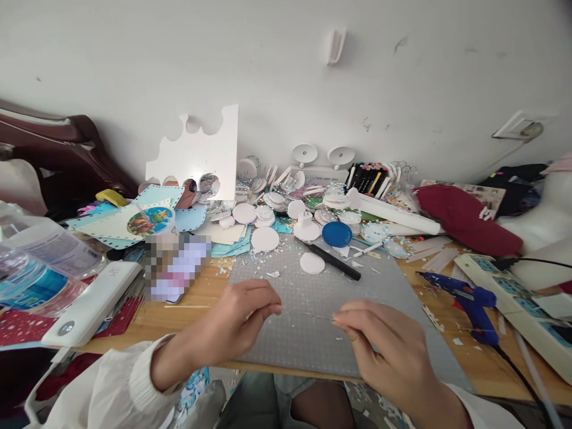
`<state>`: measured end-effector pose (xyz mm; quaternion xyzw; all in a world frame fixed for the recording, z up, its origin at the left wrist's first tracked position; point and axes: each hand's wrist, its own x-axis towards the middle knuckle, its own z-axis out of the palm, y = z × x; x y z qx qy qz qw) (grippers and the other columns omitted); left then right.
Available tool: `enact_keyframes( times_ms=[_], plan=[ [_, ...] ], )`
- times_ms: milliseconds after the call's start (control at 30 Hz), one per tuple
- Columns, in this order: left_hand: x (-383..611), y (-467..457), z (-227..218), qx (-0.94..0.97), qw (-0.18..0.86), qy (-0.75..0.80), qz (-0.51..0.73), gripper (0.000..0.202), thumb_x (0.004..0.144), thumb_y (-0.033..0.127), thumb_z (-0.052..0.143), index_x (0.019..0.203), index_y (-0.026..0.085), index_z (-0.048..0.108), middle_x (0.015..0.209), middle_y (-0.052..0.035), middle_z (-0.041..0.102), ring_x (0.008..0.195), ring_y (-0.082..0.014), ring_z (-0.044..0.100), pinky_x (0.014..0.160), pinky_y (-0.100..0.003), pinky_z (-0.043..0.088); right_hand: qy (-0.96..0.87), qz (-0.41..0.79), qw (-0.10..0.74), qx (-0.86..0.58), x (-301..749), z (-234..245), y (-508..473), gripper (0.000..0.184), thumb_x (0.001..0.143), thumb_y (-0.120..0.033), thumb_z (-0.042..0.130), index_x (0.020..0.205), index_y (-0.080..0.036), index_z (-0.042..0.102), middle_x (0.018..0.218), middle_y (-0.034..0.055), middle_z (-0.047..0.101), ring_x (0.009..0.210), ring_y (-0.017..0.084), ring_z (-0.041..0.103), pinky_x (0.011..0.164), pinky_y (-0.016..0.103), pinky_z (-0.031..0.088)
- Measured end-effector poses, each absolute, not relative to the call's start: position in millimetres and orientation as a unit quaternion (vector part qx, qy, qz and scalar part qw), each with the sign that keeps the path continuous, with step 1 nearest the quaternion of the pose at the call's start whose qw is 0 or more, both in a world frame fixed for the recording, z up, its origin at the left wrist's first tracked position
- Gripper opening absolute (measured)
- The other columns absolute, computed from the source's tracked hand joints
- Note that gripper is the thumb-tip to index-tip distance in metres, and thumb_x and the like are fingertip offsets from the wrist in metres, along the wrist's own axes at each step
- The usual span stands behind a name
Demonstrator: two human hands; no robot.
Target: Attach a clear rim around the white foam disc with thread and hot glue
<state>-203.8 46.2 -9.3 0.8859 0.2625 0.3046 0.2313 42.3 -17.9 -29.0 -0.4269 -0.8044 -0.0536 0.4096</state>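
Observation:
Both hands are raised over the grey cutting mat, fingertips pinched and facing each other. Between them runs a thin, faint strand (313, 315), thread or fine wire; I cannot tell which. My left hand (245, 319) closes on its left end, and my right hand (388, 342) pinches the right end. Beyond the hands lie a white foam-like disc (312, 263), a black pen-shaped tool (335, 262) and a blue round lid-like piece (337, 234). Stacks of white discs (263, 240) crowd the back of the mat (286, 342).
On the right are a blue hot glue gun (469, 301), a power strip (522, 316) and a dark red cap (465, 217). To the left are a phone (185, 268), a white oblong device (93, 304) and plastic bottles (40, 262). A cut-out white board (201, 152) stands behind.

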Motion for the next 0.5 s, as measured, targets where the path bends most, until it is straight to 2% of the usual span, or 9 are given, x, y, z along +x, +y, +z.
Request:
enact_keyframes(
  times_ms=[167, 333, 433, 500],
  plan=[
    [-204, 46, 4, 0.806, 0.446, 0.318, 0.223, 0.024, 0.092, 0.021, 0.053, 0.071, 0.016, 0.065, 0.068, -0.0007, 0.066, 0.064, -0.0104, 0.058, 0.061, -0.021, 0.046, -0.856, -0.165, 0.349, -0.343, 58, -19, -23, 0.027, 0.087, 0.0, 0.052, 0.1, -0.018, 0.066, 0.081, 0.0049, 0.075, 0.066, 0.015, 0.069, 0.058, 0.031, 0.046],
    [-201, 44, 2, 0.666, 0.665, 0.311, 0.133, 0.03, 0.086, 0.038, 0.061, 0.068, 0.014, 0.066, 0.06, 0.0007, 0.061, 0.055, -0.0087, 0.053, 0.052, -0.02, 0.041, -0.896, -0.184, 0.305, -0.266, 76, -13, -30, 0.03, 0.093, -0.009, 0.047, 0.11, -0.017, 0.07, 0.093, 0.0099, 0.077, 0.087, 0.02, 0.072, 0.062, 0.034, 0.048],
    [-199, 40, 0, 0.665, 0.667, 0.308, 0.133, 0.034, 0.088, 0.042, 0.059, 0.069, 0.015, 0.066, 0.062, -0.0006, 0.063, 0.055, -0.0098, 0.055, 0.053, -0.022, 0.045, -0.887, -0.187, 0.304, -0.292, 75, -14, -29, 0.029, 0.09, -0.006, 0.05, 0.109, -0.018, 0.068, 0.089, 0.0074, 0.077, 0.077, 0.018, 0.072, 0.06, 0.033, 0.05],
    [-206, 40, 2, 0.738, 0.557, 0.325, 0.197, 0.031, 0.093, 0.038, 0.053, 0.076, 0.016, 0.068, 0.07, -0.0025, 0.068, 0.064, -0.0123, 0.061, 0.062, -0.025, 0.051, -0.862, -0.182, 0.331, -0.338, 70, -16, -25, 0.029, 0.087, -0.002, 0.051, 0.103, -0.02, 0.067, 0.081, 0.0046, 0.077, 0.065, 0.016, 0.07, 0.057, 0.032, 0.05]
  ],
)
